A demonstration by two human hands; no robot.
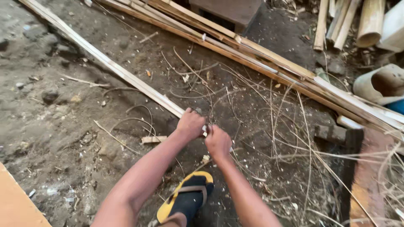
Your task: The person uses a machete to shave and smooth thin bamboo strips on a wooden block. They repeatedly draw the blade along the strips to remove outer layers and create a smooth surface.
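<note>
**Two hands closed on one long bamboo strip**

Both hands meet low over the dirt ground [63, 126], knuckles up. The left hand [190, 125] has its fingers curled shut around the near end of a long pale bamboo strip [105, 61], which runs away from the grip toward the upper left across the soil. The right hand [218, 143] sits just beside it, touching or nearly so, fingers also folded tight on the same strip; what lies under the palm is hidden. Below the hands, a foot in a yellow-and-black sandal [187, 199] rests on the ground. Thin curled shavings [269, 122] lie scattered around and to the right of the hands. More split bamboo slats [261, 54] lie in a bundle slanting across the top, with round bamboo poles [370, 21] in the upper right corner.
</note>
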